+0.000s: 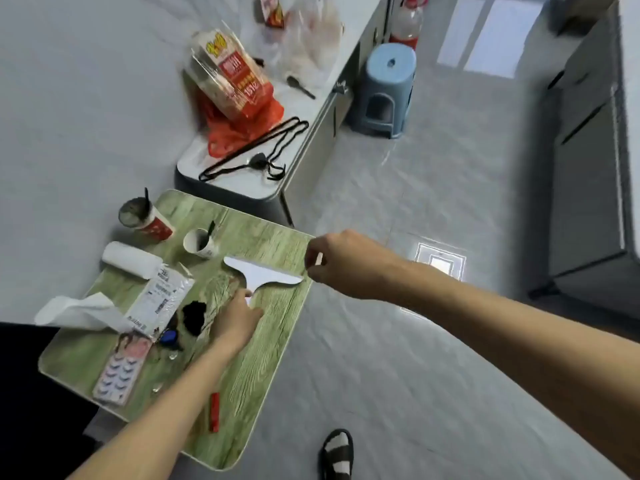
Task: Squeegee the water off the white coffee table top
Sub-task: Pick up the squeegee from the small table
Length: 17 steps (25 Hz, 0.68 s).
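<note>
Pick-up step: left grip clasps squeegee handle on green counter; right grip curled, contents unclear; next move likely carries it to white counter

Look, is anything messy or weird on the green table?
Yes: on the green table a black blotch sits beside the left hand that grips the white squeegee; spill or object, I cannot tell.

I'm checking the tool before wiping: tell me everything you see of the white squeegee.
The squeegee is plain white, plastic-looking, T-shaped: a wide blade with rounded ends, a short handle. It lies flat on the green wood-grain table. The left hand holds the handle; the right hand is by its right tip, contact unclear.
</note>
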### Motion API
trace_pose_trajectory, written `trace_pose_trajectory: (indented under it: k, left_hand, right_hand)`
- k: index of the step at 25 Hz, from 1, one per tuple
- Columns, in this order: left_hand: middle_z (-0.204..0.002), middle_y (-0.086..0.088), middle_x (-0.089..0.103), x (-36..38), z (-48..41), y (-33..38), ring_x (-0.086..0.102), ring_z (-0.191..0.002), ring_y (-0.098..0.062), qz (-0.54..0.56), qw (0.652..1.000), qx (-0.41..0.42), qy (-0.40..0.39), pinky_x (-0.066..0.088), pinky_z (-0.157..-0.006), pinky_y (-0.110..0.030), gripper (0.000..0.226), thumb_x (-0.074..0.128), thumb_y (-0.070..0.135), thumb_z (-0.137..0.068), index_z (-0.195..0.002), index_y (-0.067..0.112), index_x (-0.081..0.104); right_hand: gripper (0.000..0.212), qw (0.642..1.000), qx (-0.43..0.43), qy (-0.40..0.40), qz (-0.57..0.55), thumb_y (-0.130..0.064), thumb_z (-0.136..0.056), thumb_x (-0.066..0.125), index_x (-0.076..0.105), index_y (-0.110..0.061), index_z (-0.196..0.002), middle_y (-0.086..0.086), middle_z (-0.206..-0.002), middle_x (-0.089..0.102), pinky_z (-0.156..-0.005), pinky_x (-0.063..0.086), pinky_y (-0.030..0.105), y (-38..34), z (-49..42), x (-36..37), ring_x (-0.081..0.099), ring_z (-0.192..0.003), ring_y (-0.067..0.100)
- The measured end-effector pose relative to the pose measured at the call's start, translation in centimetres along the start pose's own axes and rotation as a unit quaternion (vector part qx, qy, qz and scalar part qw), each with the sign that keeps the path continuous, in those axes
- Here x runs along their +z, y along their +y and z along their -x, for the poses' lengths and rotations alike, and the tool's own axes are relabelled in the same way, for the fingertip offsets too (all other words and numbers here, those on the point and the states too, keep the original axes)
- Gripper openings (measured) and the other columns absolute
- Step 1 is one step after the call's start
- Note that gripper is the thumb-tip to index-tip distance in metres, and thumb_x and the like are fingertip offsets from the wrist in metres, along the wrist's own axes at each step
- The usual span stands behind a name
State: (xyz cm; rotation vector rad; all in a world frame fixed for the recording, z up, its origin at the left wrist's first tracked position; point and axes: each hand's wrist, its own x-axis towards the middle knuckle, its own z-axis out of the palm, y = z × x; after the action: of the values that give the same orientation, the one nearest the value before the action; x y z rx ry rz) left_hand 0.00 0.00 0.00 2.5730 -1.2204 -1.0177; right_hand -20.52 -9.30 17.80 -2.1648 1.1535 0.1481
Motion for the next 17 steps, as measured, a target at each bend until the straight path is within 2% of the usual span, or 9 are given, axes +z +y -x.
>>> trace_pose_trajectory:
  k: [2,4,6,9,11,13,14,17]
  left_hand:
    - [-0.131,-0.015,0.057,2.7,-3.7,-2.2,0.059,-0.107,-0.034,-0.022,0.999,-0.040,0.023,0.044,-0.080,-0.037,0.059,0.058,0.022,-0.089,-0.143,0.013,0.036]
    - [-0.135,-0.024,0.052,5.8,-7.4,-4.1,0.055,-0.115,-0.041,-0.015,0.996,-0.085,0.005,0.044,-0.085,-0.043,0.072,0.059,0.018,-0.090,-0.150,0.009,0.021]
    - [-0.132,-0.027,0.053,7.8,-10.1,-5.1,0.056,-0.115,-0.043,-0.039,0.992,-0.121,0.003,0.044,-0.087,-0.044,0.072,0.059,0.020,-0.092,-0.150,0.006,0.018]
    - [-0.123,-0.021,0.062,8.4,-12.1,-5.6,0.061,-0.108,-0.037,-0.157,0.980,-0.124,0.017,0.045,-0.082,-0.038,0.050,0.053,0.026,-0.094,-0.139,0.007,0.039]
    - [-0.112,-0.019,0.066,7.8,-12.5,-4.9,0.064,-0.096,-0.034,-0.164,0.981,-0.098,-0.012,0.044,-0.075,-0.034,0.030,0.050,0.025,-0.096,-0.118,0.005,0.057]
    - [-0.095,-0.019,0.067,6.4,-12.1,-2.6,0.062,-0.078,-0.030,-0.087,0.991,-0.064,-0.078,0.044,-0.067,-0.033,0.025,0.055,0.025,-0.096,-0.097,0.001,0.061]
    - [-0.087,-0.020,0.065,5.4,-11.4,-0.8,0.058,-0.067,-0.027,-0.011,0.992,-0.053,-0.115,0.042,-0.061,-0.031,0.023,0.058,0.023,-0.095,-0.089,0.001,0.060]
    - [-0.075,-0.020,0.060,0.4,-7.7,6.6,0.041,-0.044,-0.017,0.188,0.967,-0.014,-0.173,0.032,-0.043,-0.024,0.017,0.061,0.014,-0.093,-0.087,-0.001,0.058]
  right_hand:
    - [0.022,1.000,0.016,-0.012,-0.011,-0.022,-0.090,0.053,0.068,-0.020,-0.106,0.004,-0.105,0.069,-0.078,0.053,0.035,2.0,-3.0,2.7,0.063,-0.094,0.025]
    - [0.022,0.998,0.041,-0.031,-0.027,-0.020,-0.091,0.053,0.068,-0.018,-0.107,0.004,-0.105,0.069,-0.080,0.053,0.035,4.3,-5.4,5.8,0.062,-0.094,0.023]
    - [0.021,0.996,0.054,-0.043,-0.049,-0.020,-0.091,0.054,0.068,-0.017,-0.107,0.006,-0.104,0.070,-0.083,0.053,0.038,5.8,-6.9,7.9,0.063,-0.094,0.024]
    - [0.020,0.995,0.060,-0.048,-0.069,-0.020,-0.091,0.054,0.067,-0.018,-0.106,0.008,-0.103,0.069,-0.084,0.053,0.040,6.9,-8.0,9.2,0.063,-0.095,0.026]
    - [0.019,0.994,0.067,-0.049,-0.074,-0.021,-0.091,0.054,0.066,-0.019,-0.106,0.008,-0.103,0.069,-0.084,0.053,0.040,7.3,-8.0,8.9,0.063,-0.094,0.026]
    - [0.019,0.993,0.073,-0.046,-0.079,-0.022,-0.092,0.054,0.066,-0.019,-0.106,0.007,-0.102,0.069,-0.082,0.054,0.041,7.7,-7.5,7.4,0.063,-0.088,0.025]
    - [0.018,0.992,0.079,-0.043,-0.084,-0.023,-0.092,0.055,0.066,-0.019,-0.106,0.007,-0.101,0.069,-0.080,0.054,0.040,7.9,-7.0,6.2,0.062,-0.084,0.024]
    - [0.016,0.990,0.097,-0.014,-0.100,-0.025,-0.092,0.055,0.066,-0.020,-0.103,0.001,-0.094,0.067,-0.070,0.053,0.034,8.1,-4.4,1.5,0.060,-0.075,0.020]
